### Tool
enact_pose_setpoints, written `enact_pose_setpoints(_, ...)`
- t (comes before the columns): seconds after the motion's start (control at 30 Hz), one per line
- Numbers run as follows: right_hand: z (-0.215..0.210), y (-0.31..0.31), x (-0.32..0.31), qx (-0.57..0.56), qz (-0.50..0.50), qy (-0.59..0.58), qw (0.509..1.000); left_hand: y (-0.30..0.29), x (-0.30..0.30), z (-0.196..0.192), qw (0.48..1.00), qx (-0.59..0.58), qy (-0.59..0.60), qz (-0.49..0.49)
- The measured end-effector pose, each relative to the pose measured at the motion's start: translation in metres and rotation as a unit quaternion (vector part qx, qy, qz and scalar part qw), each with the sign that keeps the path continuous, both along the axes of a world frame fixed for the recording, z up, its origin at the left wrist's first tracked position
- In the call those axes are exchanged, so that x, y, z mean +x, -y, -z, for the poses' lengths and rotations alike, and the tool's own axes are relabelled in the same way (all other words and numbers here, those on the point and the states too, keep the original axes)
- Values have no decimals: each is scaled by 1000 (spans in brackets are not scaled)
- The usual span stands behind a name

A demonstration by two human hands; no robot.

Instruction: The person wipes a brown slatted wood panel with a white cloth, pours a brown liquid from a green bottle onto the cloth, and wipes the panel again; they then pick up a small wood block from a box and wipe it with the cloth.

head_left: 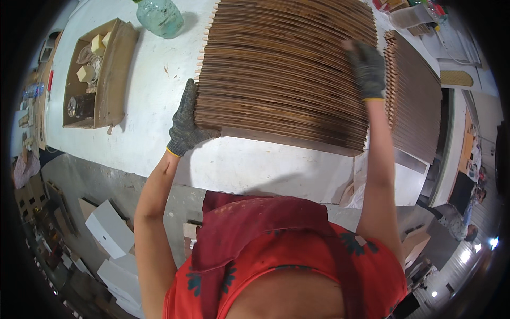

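A broad block of dark brown wooden slats (pixel 281 80), packed side by side with pale stepped ends, lies on the white table. My left hand (pixel 184 125), in a grey knit glove, rests at the block's near left corner. Its fingers stretch along the left ends and the thumb spreads along the near side, so it is open. Over the right edge of the block lies my right hand (pixel 366 72), gloved with bare fingertips, flat and slightly blurred. It touches or hovers just above the slats; which one I cannot tell. No separate piece shows in either hand.
On the white table (pixel 159 90) at left stands a cardboard box (pixel 114 74) with pale yellow blocks inside. Behind it is a greenish clear jar (pixel 159 18). A second slat stack (pixel 417 90) sits close on the right. White boxes (pixel 110 228) lie on the floor at left.
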State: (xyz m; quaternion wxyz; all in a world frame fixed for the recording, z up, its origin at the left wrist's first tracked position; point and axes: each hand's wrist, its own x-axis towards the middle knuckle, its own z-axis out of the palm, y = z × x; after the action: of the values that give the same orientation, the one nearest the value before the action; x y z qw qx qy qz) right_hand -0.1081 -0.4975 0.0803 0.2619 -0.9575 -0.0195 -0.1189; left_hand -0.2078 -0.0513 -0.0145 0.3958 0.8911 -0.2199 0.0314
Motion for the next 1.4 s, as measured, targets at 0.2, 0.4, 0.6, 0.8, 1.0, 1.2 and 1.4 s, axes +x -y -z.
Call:
enact_pose_setpoints(0.2, 10, -209, -66, -26, -391, 52, 919, -6, 0, 12, 999, -32, 17, -11)
enact_pose_setpoints(0.4, 50, -41, 53, -172, -133, 101, 971, -1, -2, 4, 995, 49, 84, -15)
enact_pose_setpoints(0.6, 30, 71, 66, -190, 169, 16, 967, 0, -1, -3, 999, 25, 44, -13)
enact_pose_setpoints(0.8, 24, -215, -65, -167, -414, 130, 885, -10, -4, 20, 973, -217, -81, -13)
enact_pose_setpoints(1.0, 48, -163, 18, -6, -352, 75, 933, -13, -4, 21, 973, -215, -87, 6)
enact_pose_setpoints(1.2, 28, -39, 96, -89, 13, 31, 995, -11, -3, 15, 976, -202, -80, -7)
enact_pose_setpoints(1.4, 10, -242, -60, -117, -495, 55, 859, -16, -3, 15, 982, -186, -20, -8)
